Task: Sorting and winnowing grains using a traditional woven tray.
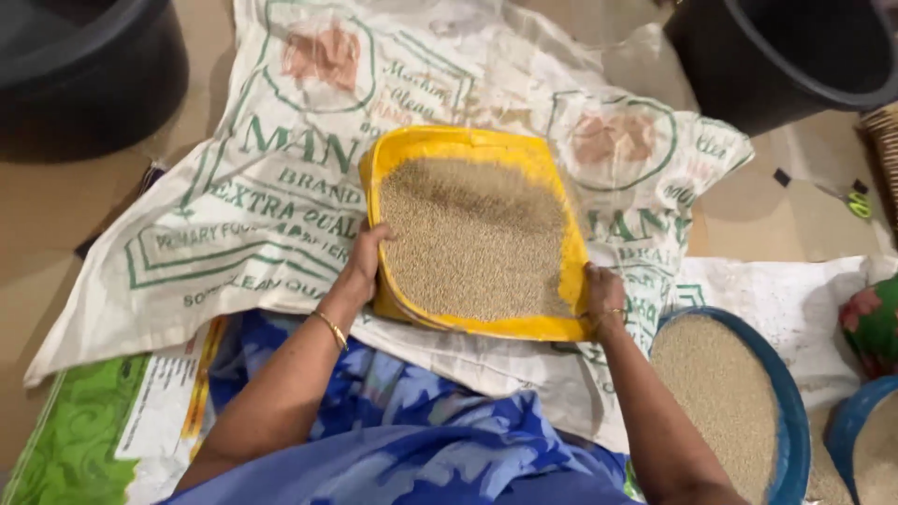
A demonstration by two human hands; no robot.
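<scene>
We're gripping the yellow plastic winnowing tray point(475, 150) of pale grain point(472, 238), left hand point(363, 262) and right hand point(603, 295) clamped on its near corners. Tilting it too far, we're risking grain spilling onto the printed white sack point(271, 178).

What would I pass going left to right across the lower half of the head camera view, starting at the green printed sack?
Green printed sack → left hand → yellow winnowing tray full of grain → right hand → blue basin of grain → second blue basin at the frame's edge.
</scene>
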